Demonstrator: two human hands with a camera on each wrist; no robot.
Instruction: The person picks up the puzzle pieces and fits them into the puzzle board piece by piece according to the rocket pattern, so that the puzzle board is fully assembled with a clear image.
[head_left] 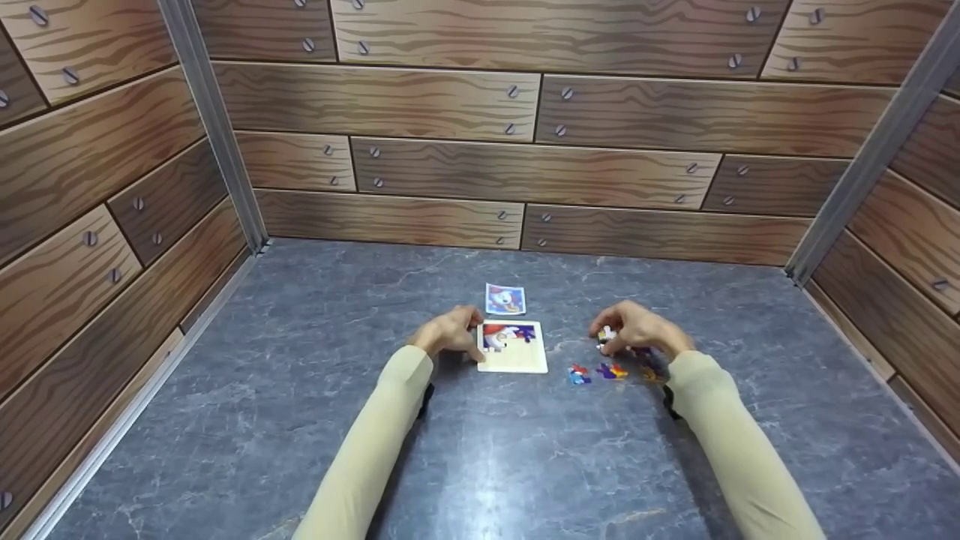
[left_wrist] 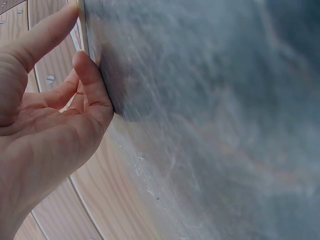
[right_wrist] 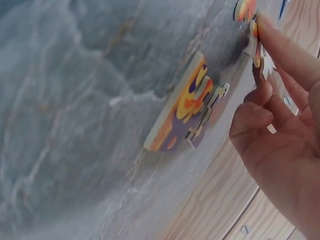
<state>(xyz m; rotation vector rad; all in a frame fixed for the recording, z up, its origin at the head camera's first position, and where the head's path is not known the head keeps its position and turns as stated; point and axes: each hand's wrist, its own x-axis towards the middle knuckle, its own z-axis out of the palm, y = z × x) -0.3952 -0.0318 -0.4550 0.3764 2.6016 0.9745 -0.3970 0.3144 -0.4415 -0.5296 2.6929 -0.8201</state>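
Just across from me, a jigsaw piece [head_left: 607, 340] is clamped between the thumb and fingers of the right hand [head_left: 634, 326], well to the right of a partly filled puzzle tray [head_left: 517, 361]. Loose pieces [head_left: 613, 371] lie near that hand. At the tray's left edge rests the left hand [head_left: 452, 330], thumb and fingers apart. Beyond the tray, a picture card [head_left: 505, 299] lies on the grey marbled table [head_left: 300, 375], backed by wood-print panels [head_left: 439, 109].

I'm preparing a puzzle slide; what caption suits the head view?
Left hand touching a partly filled jigsaw tray, right hand pinching a jigsaw piece.
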